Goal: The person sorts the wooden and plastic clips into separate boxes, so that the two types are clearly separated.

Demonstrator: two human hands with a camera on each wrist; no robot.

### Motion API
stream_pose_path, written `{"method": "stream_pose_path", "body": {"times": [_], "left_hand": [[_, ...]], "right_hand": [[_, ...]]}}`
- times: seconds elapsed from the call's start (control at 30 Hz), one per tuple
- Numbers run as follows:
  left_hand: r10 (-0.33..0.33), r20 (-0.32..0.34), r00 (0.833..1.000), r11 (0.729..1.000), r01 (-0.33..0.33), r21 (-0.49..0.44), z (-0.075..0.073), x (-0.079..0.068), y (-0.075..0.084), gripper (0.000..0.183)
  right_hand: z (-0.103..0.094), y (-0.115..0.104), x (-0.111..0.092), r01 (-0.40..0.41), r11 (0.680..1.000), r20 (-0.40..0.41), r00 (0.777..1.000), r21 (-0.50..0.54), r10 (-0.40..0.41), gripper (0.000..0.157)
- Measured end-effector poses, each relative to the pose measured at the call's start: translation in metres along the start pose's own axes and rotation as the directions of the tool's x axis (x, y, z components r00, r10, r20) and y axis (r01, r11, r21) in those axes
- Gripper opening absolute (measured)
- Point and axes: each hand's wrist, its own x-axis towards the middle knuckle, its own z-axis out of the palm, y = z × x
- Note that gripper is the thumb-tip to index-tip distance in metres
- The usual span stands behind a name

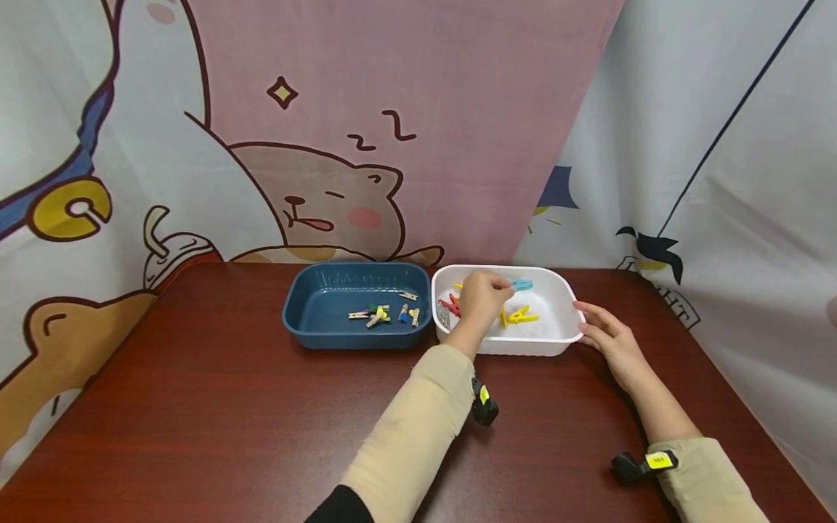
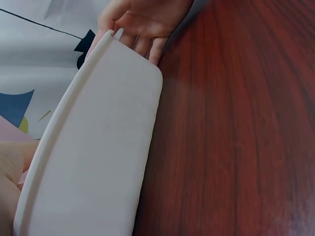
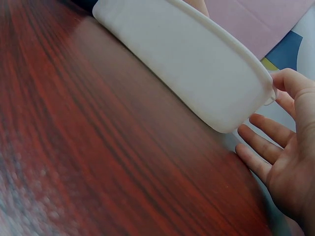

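A white plastic basin (image 1: 552,347) holds several clothespins. My left hand (image 1: 482,299) reaches over its near wall, and the thumb and forefinger pinch at the left end of a light blue clothespin (image 1: 522,285). Yellow clothespins (image 1: 522,316) lie below and to the right of that hand, and a red one (image 1: 450,305) to its left. At the basin's right end, my right hand (image 1: 613,341) holds the rim with thumb and forefinger. The other fingers of the right hand (image 3: 285,167) spread beside the end wall. In the left wrist view, the basin wall hides the left fingertips.
Left of the white basin, close against it, stands a dark blue basin (image 1: 327,340) with several small wooden clips (image 1: 378,317) on its floor. Both stand near the far edge of a reddish-brown table (image 1: 216,407). Behind them hangs a printed cloth (image 1: 471,145).
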Motion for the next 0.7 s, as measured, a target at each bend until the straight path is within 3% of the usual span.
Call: {"method": "stream_pose_path", "body": {"times": [0.3, 0.7], "left_hand": [[-0.121, -0.006, 0.993, 0.992, 0.121, 0.044, 0.006, 0.003, 0.008, 0.005], [-0.116, 0.001, 0.993, 0.989, 0.115, 0.095, 0.016, 0.002, 0.008, 0.005]], "right_hand": [[0.000, 0.000, 0.000, 0.005, 1.000, 0.001, 1.000, 0.003, -0.005, 0.041], [0.000, 0.000, 0.000, 0.008, 1.000, 0.008, 1.000, -0.007, -0.008, 0.042]]}}
